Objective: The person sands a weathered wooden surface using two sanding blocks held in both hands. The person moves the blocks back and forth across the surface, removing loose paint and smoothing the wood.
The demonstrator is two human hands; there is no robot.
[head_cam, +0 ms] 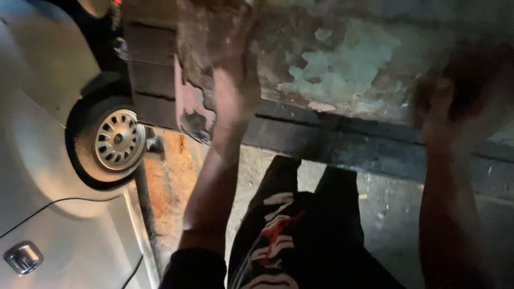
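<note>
Up against the peeling wall (342,64) I have both hands raised: my left hand (230,91) lies flat and open on the flaking patch, gripping nothing, while my right hand (455,96) is a dark blur at the wall further right, and I cannot tell how open it is or whether it holds anything. Below them runs a dark ledge (321,142), with my black trousers (300,235) beneath and a silver car (48,134) with its wheel (119,140) at left.

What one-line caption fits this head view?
Two blurred bare hands, left hand and right hand, press a peeling, patchy painted wall beside a silver car's spoked wheel.
</note>
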